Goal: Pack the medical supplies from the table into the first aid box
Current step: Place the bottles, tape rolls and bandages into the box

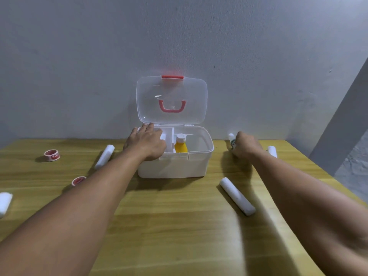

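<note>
The first aid box [175, 156] sits open at 12 o'clock on your worktop [179, 226], lid [171, 100] up. Your left hand [146, 143] rests over its left side, grip loose and holding nothing you can see. Your right hand [246, 146], at 2 o'clock, has its grip wrapped around a small white bottle [231, 138]. A yellow bottle [180, 144] stands inside the box. White rolls [237, 196] lie around.

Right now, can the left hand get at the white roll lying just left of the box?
Probably yes. The left hand rests over the box, and the white roll lies uncovered on the table beside that forearm.
</note>
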`<state>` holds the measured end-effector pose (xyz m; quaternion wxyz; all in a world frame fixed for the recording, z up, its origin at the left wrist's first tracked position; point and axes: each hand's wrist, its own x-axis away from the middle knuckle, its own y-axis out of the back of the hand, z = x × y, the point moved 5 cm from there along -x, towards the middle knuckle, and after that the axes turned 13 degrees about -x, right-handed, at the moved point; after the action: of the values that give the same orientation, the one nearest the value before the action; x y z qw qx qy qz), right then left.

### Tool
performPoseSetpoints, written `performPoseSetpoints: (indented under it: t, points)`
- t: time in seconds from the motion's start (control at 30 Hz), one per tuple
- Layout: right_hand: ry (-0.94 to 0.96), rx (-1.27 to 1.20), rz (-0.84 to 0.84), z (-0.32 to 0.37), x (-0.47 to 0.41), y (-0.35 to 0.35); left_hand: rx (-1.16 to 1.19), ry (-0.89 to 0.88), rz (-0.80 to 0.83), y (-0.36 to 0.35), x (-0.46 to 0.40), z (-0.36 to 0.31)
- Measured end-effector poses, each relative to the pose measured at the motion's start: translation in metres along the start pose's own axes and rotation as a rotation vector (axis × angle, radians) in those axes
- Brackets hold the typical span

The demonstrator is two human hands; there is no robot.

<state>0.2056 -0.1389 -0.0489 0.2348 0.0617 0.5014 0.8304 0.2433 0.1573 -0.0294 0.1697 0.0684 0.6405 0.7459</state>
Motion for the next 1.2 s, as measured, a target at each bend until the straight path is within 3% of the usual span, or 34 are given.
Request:
performPoseSetpoints:
  t: [0.13,0.27,0.37,0.53,0.93,1.2]
  points:
    - [-0.109,-0.158,-0.029,0.007,0.005,0.003,0.000,0.002,-0.004,0.000,0.000,0.000]
    - [-0.205,-0.658,-0.040,0.025,0.017,0.013,0.004,0.003,-0.005,-0.001,0.000,0.001]
    - [-0.136,-0.969,-0.002,0.051,0.029,0.031,0.008,0.008,-0.005,0.000,0.001,0.001]
    - [0.063,-1.210,0.198,0.101,0.061,0.052,0.029,0.014,0.007,0.001,0.002,0.001]
    - [0.322,-0.226,0.089,0.128,0.074,0.029,0.035,0.009,-0.013,0.002,0.003,0.000]
    - [0.438,0.047,0.213,0.135,0.074,0.009,0.034,0.012,-0.015,0.002,0.004,0.000]
